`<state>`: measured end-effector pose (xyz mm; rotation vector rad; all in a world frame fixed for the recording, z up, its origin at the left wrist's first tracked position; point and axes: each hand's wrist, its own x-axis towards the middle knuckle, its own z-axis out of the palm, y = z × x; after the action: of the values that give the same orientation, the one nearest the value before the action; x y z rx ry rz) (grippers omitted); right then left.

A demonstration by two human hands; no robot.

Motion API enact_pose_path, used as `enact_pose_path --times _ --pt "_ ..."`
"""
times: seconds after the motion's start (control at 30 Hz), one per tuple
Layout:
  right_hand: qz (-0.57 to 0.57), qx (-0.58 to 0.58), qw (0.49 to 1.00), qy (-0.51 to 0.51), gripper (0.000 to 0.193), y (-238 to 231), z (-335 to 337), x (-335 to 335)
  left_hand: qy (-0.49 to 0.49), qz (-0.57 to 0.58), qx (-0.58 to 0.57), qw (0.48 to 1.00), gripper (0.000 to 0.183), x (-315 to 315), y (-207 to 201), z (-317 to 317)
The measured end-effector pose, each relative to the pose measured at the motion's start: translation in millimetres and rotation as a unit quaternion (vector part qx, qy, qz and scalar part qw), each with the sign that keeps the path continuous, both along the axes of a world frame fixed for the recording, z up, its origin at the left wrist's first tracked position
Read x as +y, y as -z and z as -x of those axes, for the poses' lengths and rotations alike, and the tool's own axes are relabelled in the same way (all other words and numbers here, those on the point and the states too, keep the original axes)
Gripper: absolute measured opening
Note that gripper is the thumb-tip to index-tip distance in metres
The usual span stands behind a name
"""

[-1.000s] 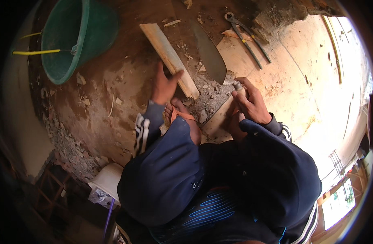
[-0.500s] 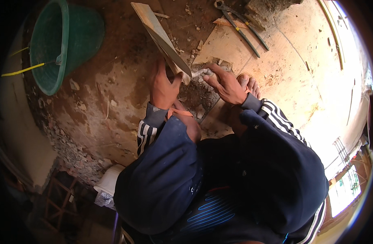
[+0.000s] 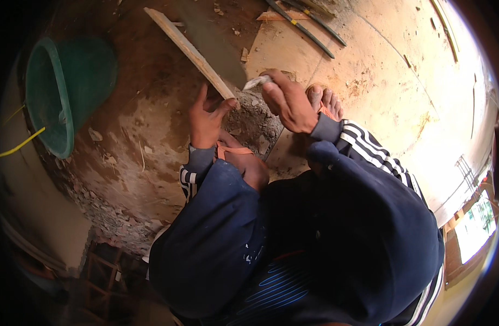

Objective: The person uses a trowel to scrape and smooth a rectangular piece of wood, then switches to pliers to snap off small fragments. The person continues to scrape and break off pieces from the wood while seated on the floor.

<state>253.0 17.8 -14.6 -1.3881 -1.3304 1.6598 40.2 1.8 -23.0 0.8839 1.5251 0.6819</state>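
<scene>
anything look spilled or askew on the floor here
Yes. Grey rubble lies loose between the feet, near the right hand, rough against the flatter floor beside it. More crumbled debris is scattered at lower left. The green bucket looks tilted, though lens bending leaves that uncertain.

Smooth pale-tan floor (image 3: 407,122) washed out by daylight, R side of frame; lower L sunk in shadow. Long flat grey blade (image 3: 212,46) motion-blurred, upper ctr. Edges bent, corners blacked out by fisheye.
</scene>
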Motion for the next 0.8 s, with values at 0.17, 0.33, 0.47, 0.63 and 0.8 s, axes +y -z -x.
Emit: enact_pose_path --times 0.17,0.33,0.47,0.63,0.8 --pt "-0.007 -0.084 0.994 -0.072 0.032 6 3 5 -0.033 -0.01 -0.049 0.998 0.076 2 3 0" --pt "-0.075 -0.02 0.997 0.023 0.028 -16 -4 3 -0.026 0.02 0.002 0.999 0.085 3 1 -3" --pt "-0.029 0.057 0.994 0.087 0.028 -16 -2 4 -0.033 0.029 0.005 0.999 0.089 3 2 -4" --pt "-0.05 -0.162 0.982 -0.089 0.032 9 3 7 -0.02 -0.006 -0.038 0.999 0.086 4 5 -2" --pt "-0.096 -0.19 0.974 -0.073 0.028 16 2 1 0.021 -0.054 0.046 0.997 0.082 4 7 -5"
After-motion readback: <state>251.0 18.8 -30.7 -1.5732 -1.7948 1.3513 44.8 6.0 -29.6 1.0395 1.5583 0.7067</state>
